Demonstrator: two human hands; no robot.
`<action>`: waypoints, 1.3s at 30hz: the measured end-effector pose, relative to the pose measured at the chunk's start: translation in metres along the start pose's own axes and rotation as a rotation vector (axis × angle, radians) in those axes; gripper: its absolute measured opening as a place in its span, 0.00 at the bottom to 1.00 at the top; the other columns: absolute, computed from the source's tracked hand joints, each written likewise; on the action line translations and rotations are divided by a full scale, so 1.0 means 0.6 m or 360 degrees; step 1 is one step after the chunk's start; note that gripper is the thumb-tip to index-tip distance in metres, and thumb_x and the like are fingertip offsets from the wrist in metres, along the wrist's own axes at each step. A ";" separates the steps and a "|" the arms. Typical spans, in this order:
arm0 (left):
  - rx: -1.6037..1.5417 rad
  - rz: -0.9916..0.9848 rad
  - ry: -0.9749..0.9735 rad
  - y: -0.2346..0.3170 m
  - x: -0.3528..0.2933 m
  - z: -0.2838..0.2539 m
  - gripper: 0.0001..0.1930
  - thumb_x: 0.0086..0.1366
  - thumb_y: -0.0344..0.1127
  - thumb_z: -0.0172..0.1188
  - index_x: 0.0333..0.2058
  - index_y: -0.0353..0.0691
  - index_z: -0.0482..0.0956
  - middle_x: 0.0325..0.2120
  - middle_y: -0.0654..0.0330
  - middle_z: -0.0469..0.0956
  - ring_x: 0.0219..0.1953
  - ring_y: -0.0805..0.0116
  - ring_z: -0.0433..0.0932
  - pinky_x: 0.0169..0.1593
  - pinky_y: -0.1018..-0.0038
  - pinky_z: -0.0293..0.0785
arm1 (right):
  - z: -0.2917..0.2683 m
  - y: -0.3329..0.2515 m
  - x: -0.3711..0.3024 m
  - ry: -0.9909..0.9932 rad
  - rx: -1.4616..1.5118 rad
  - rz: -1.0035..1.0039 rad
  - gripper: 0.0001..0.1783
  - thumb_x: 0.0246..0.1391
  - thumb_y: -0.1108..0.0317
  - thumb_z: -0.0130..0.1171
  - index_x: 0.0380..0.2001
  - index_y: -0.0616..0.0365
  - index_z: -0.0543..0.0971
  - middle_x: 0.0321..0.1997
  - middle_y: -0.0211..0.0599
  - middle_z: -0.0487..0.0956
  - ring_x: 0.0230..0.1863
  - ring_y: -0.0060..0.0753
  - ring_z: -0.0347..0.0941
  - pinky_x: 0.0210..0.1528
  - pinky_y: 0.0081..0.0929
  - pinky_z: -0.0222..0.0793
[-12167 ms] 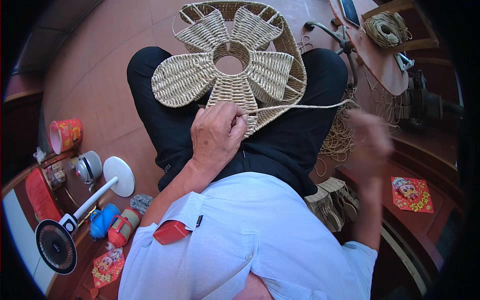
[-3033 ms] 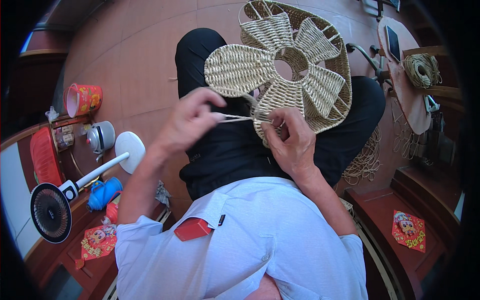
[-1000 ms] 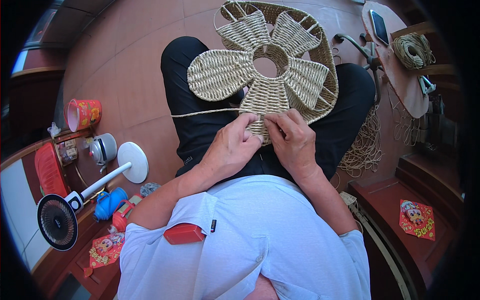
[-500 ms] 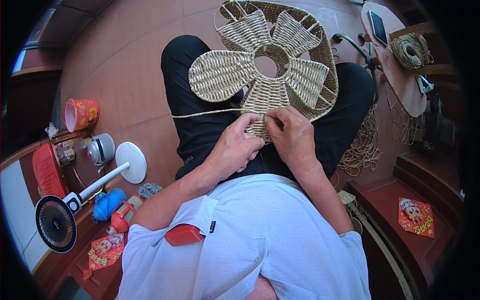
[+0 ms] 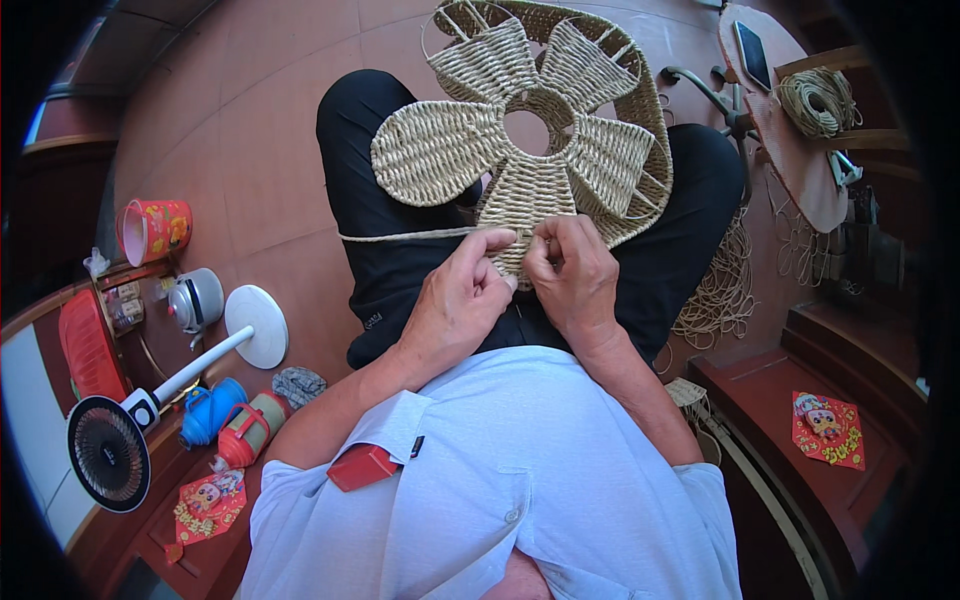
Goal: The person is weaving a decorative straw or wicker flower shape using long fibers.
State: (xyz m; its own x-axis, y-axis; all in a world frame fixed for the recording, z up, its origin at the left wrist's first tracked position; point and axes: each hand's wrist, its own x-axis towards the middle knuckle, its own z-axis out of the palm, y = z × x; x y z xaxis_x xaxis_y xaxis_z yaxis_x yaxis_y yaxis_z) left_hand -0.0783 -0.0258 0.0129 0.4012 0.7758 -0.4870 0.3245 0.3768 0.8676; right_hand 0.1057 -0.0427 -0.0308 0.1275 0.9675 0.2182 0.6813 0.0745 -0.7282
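Note:
Across my knees rests a woven straw piece shaped like a flower (image 5: 437, 153), with broad petals around an open round centre. A woven basket-like rim (image 5: 655, 130) curves behind it. Some petals at the top and right show bare frame rods at their outer ends. My left hand (image 5: 462, 297) pinches the petal nearest me from its left side. On that petal's right side my right hand (image 5: 574, 278) is closed, its thumb and fingertips pressed together at the weave. A pale twisted cord (image 5: 405, 236) runs left from beside my left fingers over my thigh. What lies between my fingertips is too small to make out.
At right, a tangle of cord (image 5: 718, 285) lies on the floor; a cord coil (image 5: 818, 102) and phone (image 5: 752, 54) sit higher up. Left stand a white fan (image 5: 110, 455), a kettle (image 5: 197, 300), a floral bucket (image 5: 156, 231) and a blue flask (image 5: 211, 411).
Nearly everything in view sits slightly further left, the woven piece included. Both hands stay at the same petal, with small shifts of the fingers.

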 end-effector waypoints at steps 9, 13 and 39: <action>-0.0563 -0.0251 -0.0192 0.030 -0.011 0.009 0.26 0.79 0.31 0.56 0.71 0.32 0.67 0.32 0.65 0.76 0.26 0.82 0.73 0.30 0.80 0.74 | 0.000 0.014 -0.011 0.0049 0.0186 -0.0046 0.09 0.55 0.78 0.71 0.37 0.56 0.81 0.32 0.33 0.76 0.24 0.32 0.74 0.26 0.33 0.72; -0.1422 -0.0409 -0.0303 0.033 0.001 0.009 0.26 0.81 0.33 0.56 0.72 0.34 0.66 0.32 0.66 0.74 0.26 0.81 0.70 0.28 0.80 0.70 | -0.010 0.021 -0.013 0.0050 0.0236 -0.0149 0.10 0.55 0.79 0.71 0.38 0.56 0.82 0.32 0.34 0.76 0.24 0.33 0.74 0.25 0.34 0.72; 0.1412 0.1126 0.0384 0.023 0.077 0.052 0.08 0.64 0.27 0.71 0.40 0.41 0.82 0.33 0.58 0.78 0.36 0.54 0.81 0.41 0.60 0.76 | -0.116 0.060 0.027 -0.0596 0.0853 0.0857 0.26 0.66 0.75 0.62 0.67 0.69 0.77 0.46 0.45 0.89 0.30 0.24 0.83 0.34 0.27 0.80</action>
State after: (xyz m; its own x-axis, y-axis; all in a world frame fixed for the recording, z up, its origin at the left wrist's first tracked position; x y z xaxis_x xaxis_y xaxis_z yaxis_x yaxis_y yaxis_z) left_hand -0.0286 -0.0006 -0.0005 0.5902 0.7837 0.1937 0.6177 -0.5929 0.5166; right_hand 0.1827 -0.0411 -0.0084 0.0252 0.9128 -0.4076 0.1500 -0.4065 -0.9012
